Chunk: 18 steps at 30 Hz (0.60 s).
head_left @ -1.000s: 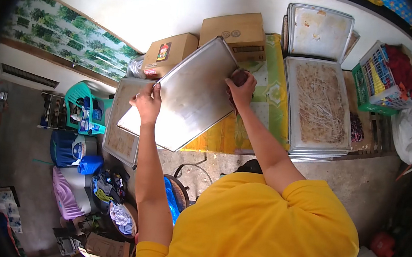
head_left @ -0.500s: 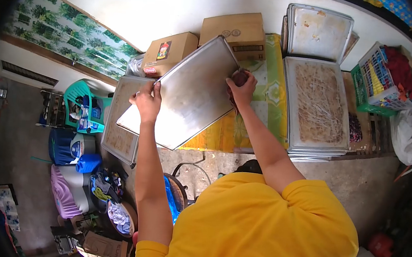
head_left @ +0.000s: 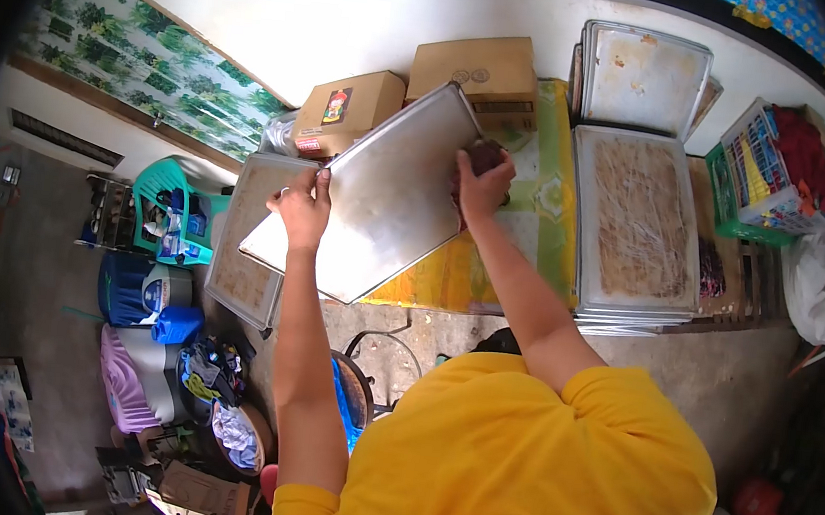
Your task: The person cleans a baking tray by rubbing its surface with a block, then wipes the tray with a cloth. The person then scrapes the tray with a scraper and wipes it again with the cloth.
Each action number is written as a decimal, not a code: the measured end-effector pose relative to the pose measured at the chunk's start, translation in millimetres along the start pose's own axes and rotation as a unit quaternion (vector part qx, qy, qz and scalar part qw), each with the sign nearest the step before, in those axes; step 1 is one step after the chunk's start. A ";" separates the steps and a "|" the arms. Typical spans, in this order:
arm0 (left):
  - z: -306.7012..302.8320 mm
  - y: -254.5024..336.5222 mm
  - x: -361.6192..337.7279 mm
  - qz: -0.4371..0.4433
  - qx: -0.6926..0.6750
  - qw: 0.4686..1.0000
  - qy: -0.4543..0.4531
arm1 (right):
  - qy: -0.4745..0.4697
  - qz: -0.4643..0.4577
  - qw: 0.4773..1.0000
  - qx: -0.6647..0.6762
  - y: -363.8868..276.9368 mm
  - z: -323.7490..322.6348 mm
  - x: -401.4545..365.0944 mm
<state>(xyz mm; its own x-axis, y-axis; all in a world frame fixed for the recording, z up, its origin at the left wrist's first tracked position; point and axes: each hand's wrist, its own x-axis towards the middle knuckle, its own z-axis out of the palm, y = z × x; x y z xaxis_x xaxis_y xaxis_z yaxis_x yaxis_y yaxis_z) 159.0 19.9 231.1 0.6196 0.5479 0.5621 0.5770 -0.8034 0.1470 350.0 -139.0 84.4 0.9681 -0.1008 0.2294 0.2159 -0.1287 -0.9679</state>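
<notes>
A large flat metal tray (head_left: 383, 204) is held tilted above the table with the yellow and green cover (head_left: 546, 231). My left hand (head_left: 302, 211) grips the tray's left edge, thumb on its face. Bunched in my right hand (head_left: 484, 180) is a dark red cloth (head_left: 484, 154), pressed at the tray's right edge. Under the tray's left side lies another tray (head_left: 245, 240) with a brown, stained surface.
Two cardboard boxes (head_left: 477, 73) stand behind the tray. To the right is a stack of brown-stained trays (head_left: 638, 221), with more trays (head_left: 644, 79) leaning on the wall. A basket of cloths (head_left: 764, 164) sits farther right, a green chair (head_left: 164, 186) at left.
My right hand and the cloth have shifted slightly along the tray's right edge. The whole view has moved slightly, and the left hand keeps its hold.
</notes>
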 end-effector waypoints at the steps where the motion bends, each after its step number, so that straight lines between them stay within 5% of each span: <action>1: -3.5 3.7 -2.1 -0.004 -0.008 1.000 -0.003 | 0.014 -0.022 1.000 -0.017 -23.4 1.0 -7.8; 5: -15.1 11.8 -5.2 -0.019 -0.021 0.999 -0.031 | -0.192 -0.286 0.936 -0.074 -103.8 6.5 -56.0; 8: -18.4 12.3 -7.8 -0.002 -0.028 0.999 -0.029 | -0.166 -0.405 0.897 -0.059 -109.5 22.1 -72.4; 12: -17.9 9.2 -12.3 0.012 -0.009 1.000 -0.017 | -0.182 -0.275 0.943 -0.042 -82.0 6.4 -30.6; 14: -18.0 10.5 -12.1 0.010 0.003 1.000 -0.018 | -0.042 -0.227 0.973 -0.025 -40.7 9.8 -17.0; 18: -11.3 6.3 -6.0 0.008 -0.002 1.000 -0.020 | 0.014 -0.071 0.993 -0.090 30.1 7.7 -25.8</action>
<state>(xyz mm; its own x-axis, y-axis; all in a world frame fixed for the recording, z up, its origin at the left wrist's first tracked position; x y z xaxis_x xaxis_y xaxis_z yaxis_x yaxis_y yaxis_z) 152.9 8.9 237.8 0.6497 0.5436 0.5314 0.5647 -0.8131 0.1413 332.5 -132.6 48.6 0.9250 -0.0958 0.3677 0.3217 -0.3175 -0.8920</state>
